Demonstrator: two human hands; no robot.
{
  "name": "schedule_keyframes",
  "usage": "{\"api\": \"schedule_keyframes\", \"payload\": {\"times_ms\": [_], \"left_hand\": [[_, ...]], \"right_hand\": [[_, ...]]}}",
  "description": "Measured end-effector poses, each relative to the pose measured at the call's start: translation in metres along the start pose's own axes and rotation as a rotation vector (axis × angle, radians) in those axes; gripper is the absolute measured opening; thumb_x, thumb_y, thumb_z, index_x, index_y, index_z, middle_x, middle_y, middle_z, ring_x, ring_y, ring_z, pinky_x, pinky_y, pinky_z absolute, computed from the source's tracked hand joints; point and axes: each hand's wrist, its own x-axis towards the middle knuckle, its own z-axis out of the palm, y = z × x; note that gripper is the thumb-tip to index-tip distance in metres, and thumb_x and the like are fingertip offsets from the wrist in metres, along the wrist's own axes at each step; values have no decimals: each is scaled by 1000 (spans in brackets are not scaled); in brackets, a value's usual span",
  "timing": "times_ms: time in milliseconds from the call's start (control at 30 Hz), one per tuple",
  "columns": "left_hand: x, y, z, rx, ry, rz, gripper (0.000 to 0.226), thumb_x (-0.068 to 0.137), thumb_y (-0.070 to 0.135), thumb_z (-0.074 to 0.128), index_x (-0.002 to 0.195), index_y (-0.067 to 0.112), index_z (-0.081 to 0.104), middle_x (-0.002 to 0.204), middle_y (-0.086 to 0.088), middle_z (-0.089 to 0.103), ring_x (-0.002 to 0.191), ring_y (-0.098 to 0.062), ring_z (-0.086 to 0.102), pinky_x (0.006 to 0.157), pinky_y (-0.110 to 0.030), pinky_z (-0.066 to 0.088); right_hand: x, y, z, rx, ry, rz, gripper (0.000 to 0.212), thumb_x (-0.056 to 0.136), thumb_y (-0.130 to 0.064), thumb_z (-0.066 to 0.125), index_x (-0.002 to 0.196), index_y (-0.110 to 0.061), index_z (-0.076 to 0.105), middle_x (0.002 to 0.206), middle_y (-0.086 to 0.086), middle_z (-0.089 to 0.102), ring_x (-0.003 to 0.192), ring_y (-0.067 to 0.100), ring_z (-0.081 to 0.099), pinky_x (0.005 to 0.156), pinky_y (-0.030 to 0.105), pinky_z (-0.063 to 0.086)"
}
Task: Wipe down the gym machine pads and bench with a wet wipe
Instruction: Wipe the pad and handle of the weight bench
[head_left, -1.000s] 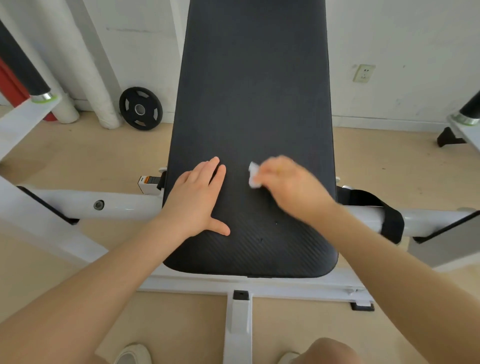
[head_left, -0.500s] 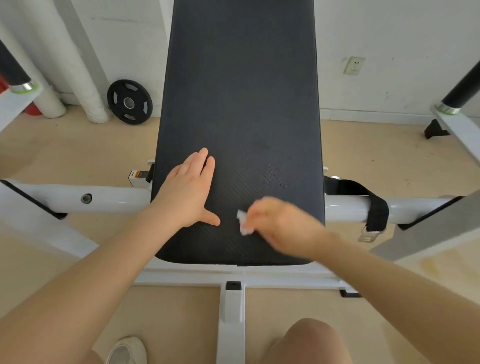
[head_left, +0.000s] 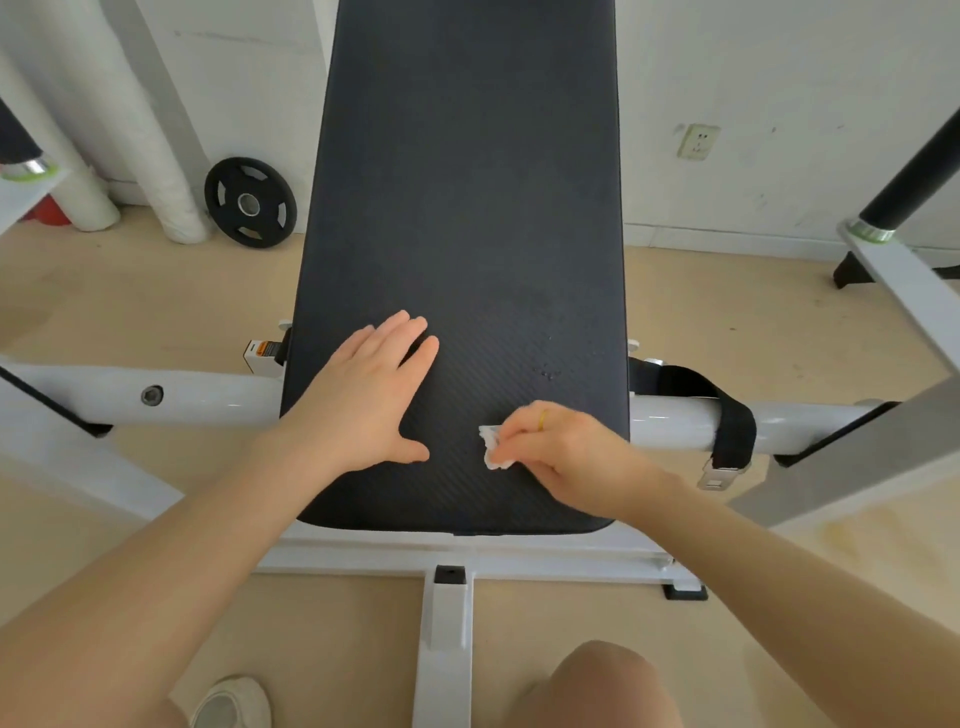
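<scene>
Wet wipe (head_left: 491, 451), crumpled into a small white wad, lies pressed on the black bench pad (head_left: 467, 208) near the pad's lower edge, right of centre. Taking that pad as the landmark and going from left to right: well left of it, against the wall, a black weight plate (head_left: 250, 202) leans on the floor beside white wrapped pipes (head_left: 156, 156). A white frame tube (head_left: 197, 392) runs under the pad's lower part and comes out on both sides. On the pad's lower left area the left hand (head_left: 363, 395) rests flat, fingers straight and together, thumb spread, holding nothing. Just right of that thumb sits the wipe, pinched by the curled fingers of the right hand (head_left: 558, 454), which wears a thin ring. Above that hand, a few small droplets (head_left: 545, 371) show on the pad. Right of the pad a black strap (head_left: 727, 415) with a metal buckle loops over the tube, and a wall socket (head_left: 697, 141) sits higher on the wall.

By the look of it, the wipe is light, limp and damp, so it would bunch or slip out under a loose hold; a firm pinch over the wad with fingertips pressing down should keep it flat against the surface. The pad looks firm, ribbed and slightly grippy, likely to drag the wipe a little. Most of the upper pad appears still to be covered.
</scene>
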Motion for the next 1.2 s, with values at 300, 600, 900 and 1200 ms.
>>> {"api": "schedule_keyframes", "payload": {"times_ms": [300,600,900,1200], "left_hand": [[21,19,0,-25,-14,43,117,71,62,63,147,14,-11,156,-2,-18,144,-20,-10,116,-33,0],[23,18,5,-40,13,46,118,69,61,65,147,14,-9,156,-2,-16,145,-21,-9,116,-34,1],[21,20,2,-84,-7,28,118,68,60,67,148,15,-8,156,0,-15,145,-19,-9,116,-32,0],[25,30,-12,-144,40,-37,110,68,68,59,148,11,9,156,-3,-1,144,-21,5,114,-35,17]], "right_hand": [[68,69,-57,-12,397,447,22,90,-4,51,93,-6,72,98,9,68,95,25,61,82,19,40],[-12,8,7,-98,31,47,29,66,5,73,89,-12,72,89,5,69,82,20,61,67,25,56],[47,62,-33,-43,467,407,28,87,-14,46,85,-4,72,89,14,68,81,36,60,75,25,42],[-8,22,-8,-149,91,14,21,67,5,69,79,-11,72,82,9,68,71,32,64,59,34,56]]}}
